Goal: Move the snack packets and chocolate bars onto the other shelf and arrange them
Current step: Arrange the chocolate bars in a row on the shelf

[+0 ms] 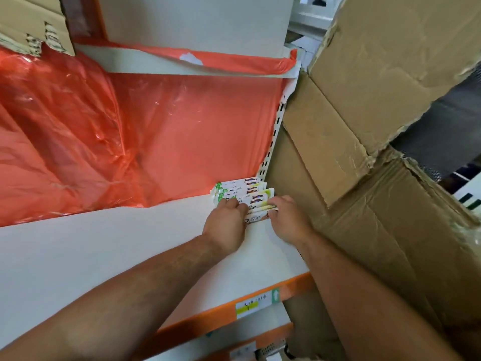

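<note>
Shelf (104, 251) work, nearest edge first: crossing the orange front edge and its price label (253, 304) with both forearms, reaching toward the far right corner. Curling the left hand (226, 222) over the left ends of the front chocolate bars (243, 190), fingers bent down onto the wrappers. Closing the right hand (289, 222) on the right ends of the same bars, fingertips tucked against them, thumb hidden. Holding the front of the bunch between the two hands, both about equally near, neither spread flat. Lying straight ahead of the knuckles and touching them, long axes running left to right, parallel with the back edge, tight in the corner beside the slotted upright (273, 136). Counting two hands and roughly five or six bars fanned one behind another, the exact number not readable through overlap and fingers; finding no snack packets in view. Judging the coming move as a squaring of the front bars back against the row, turning on that crosswise axis. Hanging along the back edge, one red plastic sheet (130, 126); standing just past the right edge, stacked cardboard boxes (364, 100).
</note>
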Demonstrator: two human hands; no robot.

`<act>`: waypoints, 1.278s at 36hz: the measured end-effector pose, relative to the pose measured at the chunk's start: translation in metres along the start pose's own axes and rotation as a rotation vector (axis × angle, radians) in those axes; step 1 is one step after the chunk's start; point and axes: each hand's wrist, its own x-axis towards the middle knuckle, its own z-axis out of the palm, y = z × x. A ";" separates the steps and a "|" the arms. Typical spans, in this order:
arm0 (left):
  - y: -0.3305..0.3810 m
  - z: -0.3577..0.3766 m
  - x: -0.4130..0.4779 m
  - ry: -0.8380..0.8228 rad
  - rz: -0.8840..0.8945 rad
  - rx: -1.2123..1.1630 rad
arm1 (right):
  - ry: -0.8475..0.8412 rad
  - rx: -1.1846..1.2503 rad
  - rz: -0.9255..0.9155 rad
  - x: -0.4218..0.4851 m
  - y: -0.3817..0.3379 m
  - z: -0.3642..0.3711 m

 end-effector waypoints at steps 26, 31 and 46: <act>-0.015 -0.019 -0.026 -0.168 -0.345 -0.161 | -0.367 0.285 0.193 -0.002 -0.021 -0.001; -0.014 -0.020 -0.044 -0.191 -0.397 -0.201 | -0.328 0.253 0.113 -0.005 -0.024 0.005; -0.009 -0.028 -0.074 -0.154 -0.719 -0.378 | -0.314 0.462 0.155 -0.018 -0.025 0.008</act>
